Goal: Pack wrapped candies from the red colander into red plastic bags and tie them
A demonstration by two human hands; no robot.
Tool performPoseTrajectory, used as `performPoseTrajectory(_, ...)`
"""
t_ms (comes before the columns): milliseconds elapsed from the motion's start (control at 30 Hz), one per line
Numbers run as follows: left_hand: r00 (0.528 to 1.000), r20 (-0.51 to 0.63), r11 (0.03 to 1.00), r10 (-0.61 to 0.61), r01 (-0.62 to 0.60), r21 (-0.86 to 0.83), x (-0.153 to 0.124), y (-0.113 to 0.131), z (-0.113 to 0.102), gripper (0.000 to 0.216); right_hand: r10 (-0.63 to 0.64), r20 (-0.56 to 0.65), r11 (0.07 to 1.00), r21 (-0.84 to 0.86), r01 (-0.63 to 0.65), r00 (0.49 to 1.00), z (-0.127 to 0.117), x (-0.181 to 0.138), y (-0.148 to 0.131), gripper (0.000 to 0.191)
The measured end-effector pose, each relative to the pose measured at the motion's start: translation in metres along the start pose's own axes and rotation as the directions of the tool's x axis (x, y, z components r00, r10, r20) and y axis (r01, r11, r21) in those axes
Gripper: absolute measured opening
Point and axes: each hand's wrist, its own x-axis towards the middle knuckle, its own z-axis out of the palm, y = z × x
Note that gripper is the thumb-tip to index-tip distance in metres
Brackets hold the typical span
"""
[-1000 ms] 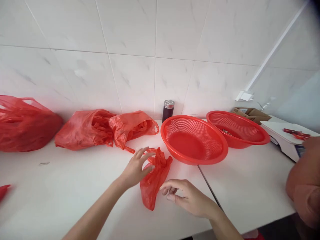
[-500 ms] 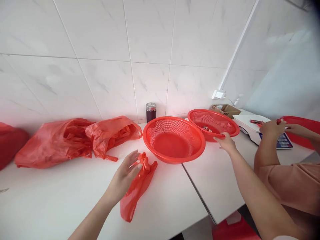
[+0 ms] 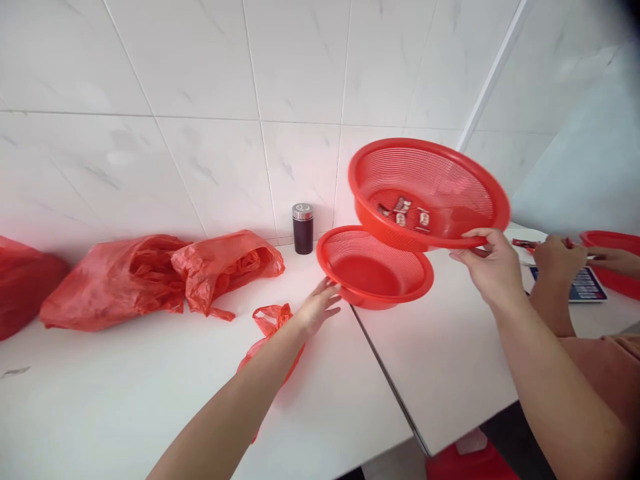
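- Gripping the near right rim of the raised basket, the right hand is clamping it between thumb and fingers; the one-sided hold is probably making it tilt.
- The left hand is reaching beside the left rim of the lower basket, fingers spread and gripping nothing; whether they are touching it, I cannot tell.
- The raised basket is hanging above the counter, partly over the lower basket, and is holding a few small wrapped packets.
- The lower basket is standing on the counter, showing only its bare inside.
- A thin red bag is lying partly behind the left forearm.
- Farther left, an open red bag is showing crumpled red plastic inside.
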Motion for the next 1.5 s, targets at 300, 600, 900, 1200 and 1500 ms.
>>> performPoseTrajectory(300,0.977,-0.006,0.893,0.212,-0.191,0.408,-0.073,-0.012,-0.001,0.032,0.025,0.537,0.939,0.277,-0.204,0.843,0.051,-0.105,-0.068,0.027)
performPoseTrajectory(600,0.801,-0.493,0.481,0.341,0.302,0.823,-0.189,-0.091,-0.106,0.043,0.067,0.519,0.992,0.059,-0.113,0.852,0.08,-0.159,-0.039,0.024)
performPoseTrajectory(900,0.709,-0.699,0.87,0.093,0.283,0.403,-0.25,-0.094,-0.093,0.05,0.34,0.486,0.94,-0.202,-0.275,0.805,0.064,-0.198,-0.046,0.072)
performPoseTrajectory(1200,0.903,-0.429,0.997,-0.02,0.047,0.053,-0.241,-0.078,-0.046,0.043,0.106,0.893,0.945,0.047,-0.325,0.438,0.101,-0.284,-0.126,0.05)
performPoseTrajectory(1500,0.638,-0.7,0.857,0.321,0.119,0.502,-0.257,-0.108,-0.077,0.045,0.08,0.925,0.921,0.074,-0.383,0.372,0.135,-0.304,-0.094,0.03)
